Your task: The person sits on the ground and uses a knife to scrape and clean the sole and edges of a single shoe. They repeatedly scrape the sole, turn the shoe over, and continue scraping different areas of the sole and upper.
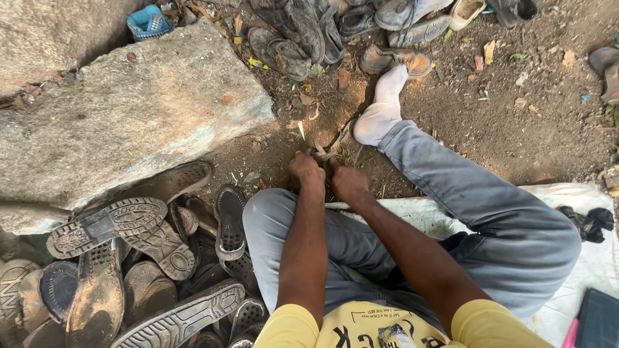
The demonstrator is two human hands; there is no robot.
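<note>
Both my hands meet low over the dirt just past my left knee. My left hand (305,169) and my right hand (349,182) are fisted side by side, each closed on a small dark scrap (324,154) with pale thin strips sticking out toward my socked foot (382,109). The fingers hide most of the scrap, so its kind is unclear. My grey trouser legs (451,193) frame the hands.
A big flat stone slab (148,96) lies to the left. A heap of worn shoe soles (129,258) fills the lower left. Old shoes (303,32) pile at the top. A white sheet (580,270) with a black cloth (590,222) lies under me on the right.
</note>
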